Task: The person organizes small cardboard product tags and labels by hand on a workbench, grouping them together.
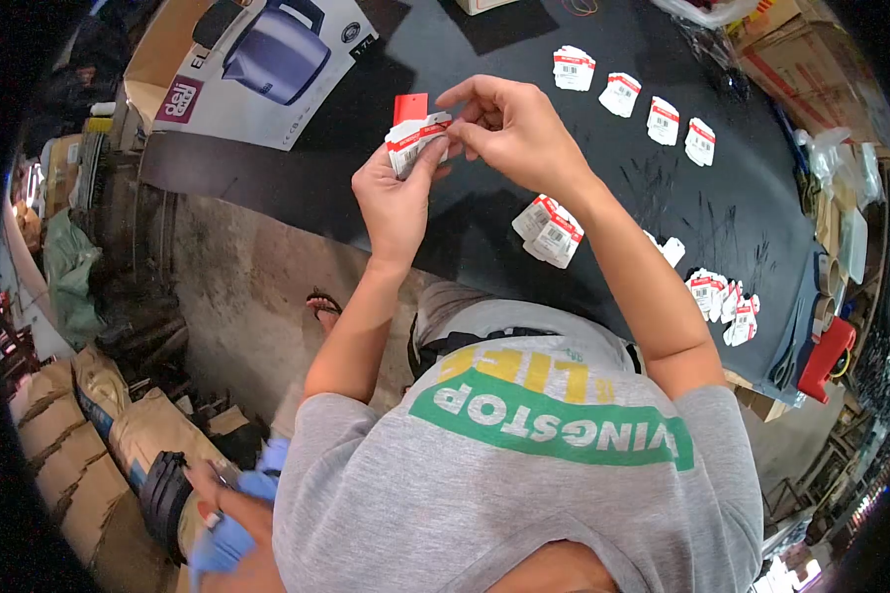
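My left hand (398, 198) is closed around a fanned stack of white-and-red barcode tags (405, 148), with the thumb on top. A plain red tag (410, 106) with a small hole sticks up behind the stack. At the stack's right edge, my right hand (519, 133) pinches with thumb and forefinger; what lies between the fingertips is too small to make out. Below my right forearm, a loose pile of similar tags (552, 232) lies on the black table (366, 217).
Several tag bundles (574, 69) form a row at the far right. More tags (724, 301) lie near the right edge, by scissors (785, 364) and a red tape dispenser (827, 361). A kettle box (267, 69) stands at the far left. Another person's hand (208, 489) shows lower left.
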A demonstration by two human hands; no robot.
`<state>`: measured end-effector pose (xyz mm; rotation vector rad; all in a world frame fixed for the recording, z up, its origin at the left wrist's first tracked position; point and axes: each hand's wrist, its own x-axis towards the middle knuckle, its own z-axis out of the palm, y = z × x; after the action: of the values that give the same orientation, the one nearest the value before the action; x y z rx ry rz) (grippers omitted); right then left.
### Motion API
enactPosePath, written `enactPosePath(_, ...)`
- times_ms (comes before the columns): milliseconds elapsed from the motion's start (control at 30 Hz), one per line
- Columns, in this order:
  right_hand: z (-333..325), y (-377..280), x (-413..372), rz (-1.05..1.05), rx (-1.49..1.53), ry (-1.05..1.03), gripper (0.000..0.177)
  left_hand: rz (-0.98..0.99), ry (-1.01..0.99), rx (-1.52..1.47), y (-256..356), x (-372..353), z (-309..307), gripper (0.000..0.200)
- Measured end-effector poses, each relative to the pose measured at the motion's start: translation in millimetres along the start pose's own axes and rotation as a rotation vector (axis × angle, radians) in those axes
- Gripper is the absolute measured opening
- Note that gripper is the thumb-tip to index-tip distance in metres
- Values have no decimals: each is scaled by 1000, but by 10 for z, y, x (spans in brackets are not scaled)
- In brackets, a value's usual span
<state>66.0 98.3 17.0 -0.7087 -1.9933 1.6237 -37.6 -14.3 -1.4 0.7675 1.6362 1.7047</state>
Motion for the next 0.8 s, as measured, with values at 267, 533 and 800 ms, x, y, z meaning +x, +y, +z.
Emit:
enactPosePath(267,-154,-158,-69,63,141,-32,22,342,53,382,16,85,-13,15)
enactPosePath(533,-347,-145,-146,58,212,-19,22,383,-76,288,80,85,160,17)
enactPosePath(800,-647,-265,-296,238,373,-34,22,838,-116,591,196,89,327,20)
